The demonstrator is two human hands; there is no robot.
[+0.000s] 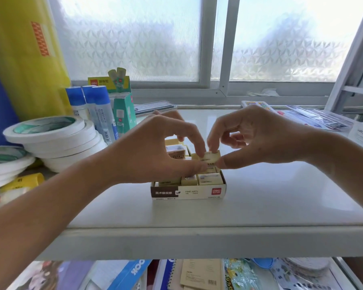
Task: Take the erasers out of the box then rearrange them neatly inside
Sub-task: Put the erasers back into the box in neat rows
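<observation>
A small open cardboard eraser box [189, 192] with a brown and white front stands in the middle of the white shelf [260, 201]. Several cream-coloured wrapped erasers [209, 178] lie inside it. One cream eraser [210, 157] is raised just above the box. My left hand [155, 151] pinches its left end with thumb and forefinger. My right hand [258, 139] pinches its right end the same way. Both hands hover over the box and hide part of its back rows.
Stacked rolls of white tape [57, 141] sit at the left, with blue-capped glue sticks [96, 109] and a green glue box [124, 114] behind them. Yellow and blue paper rolls [23, 59] stand at far left. Packaged items [314, 118] lie at back right. Books fill the shelf below [134, 273].
</observation>
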